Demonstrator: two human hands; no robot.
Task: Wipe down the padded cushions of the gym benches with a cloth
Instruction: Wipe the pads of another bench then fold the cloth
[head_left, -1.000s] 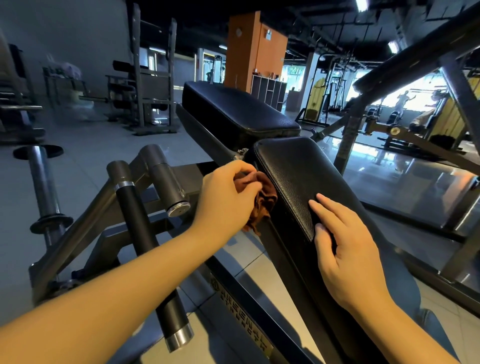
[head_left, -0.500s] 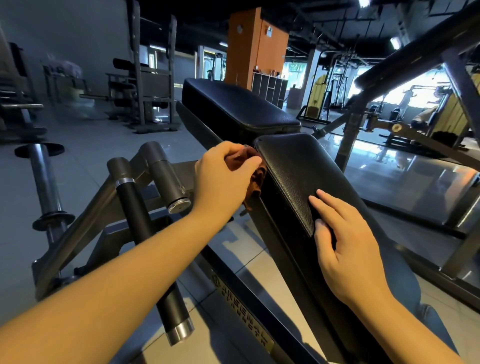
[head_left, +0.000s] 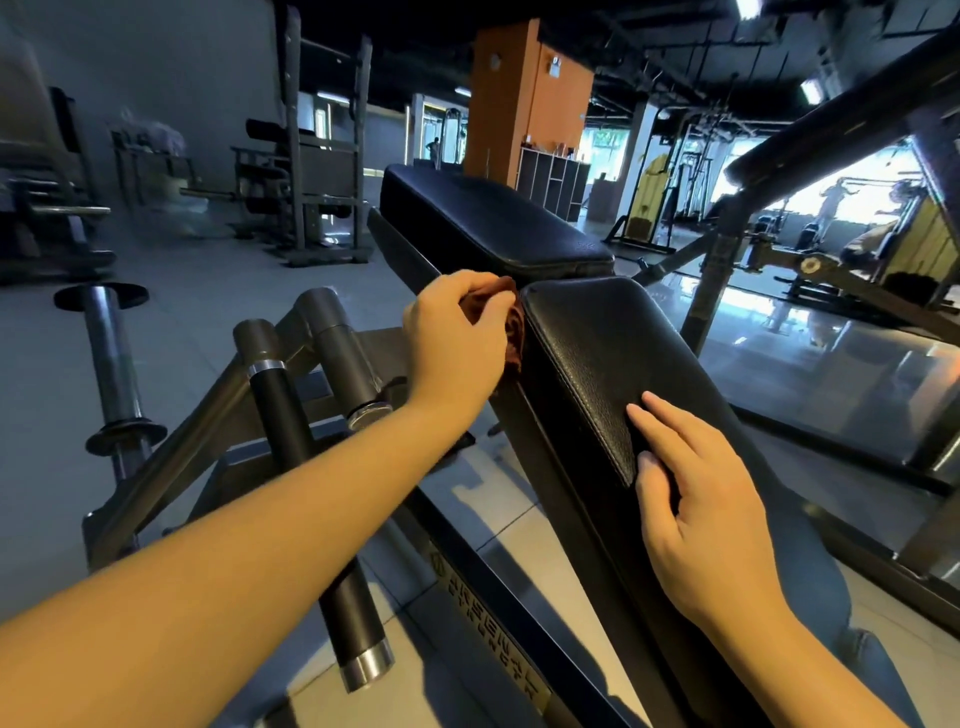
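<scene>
A black padded cushion (head_left: 618, 353) slopes down toward me at centre. A second black cushion (head_left: 488, 223) lies flat just beyond it. My left hand (head_left: 457, 348) grips a brown cloth (head_left: 514, 338) against the upper left side edge of the near cushion, close to the gap between the two pads. Most of the cloth is hidden behind my fingers. My right hand (head_left: 701, 504) rests on the lower left edge of the same cushion, fingers straight on the leather.
The bench's steel frame (head_left: 208, 431) and two dark weight pegs (head_left: 291, 415) stand left of the cushion. A chrome post (head_left: 111, 364) rises further left. A slanted black bar (head_left: 810, 130) crosses upper right. Racks and machines fill the background on the tiled floor.
My left hand has slid the cloth up along the cushion's left side toward its top corner. My right hand has stayed on the lower edge.
</scene>
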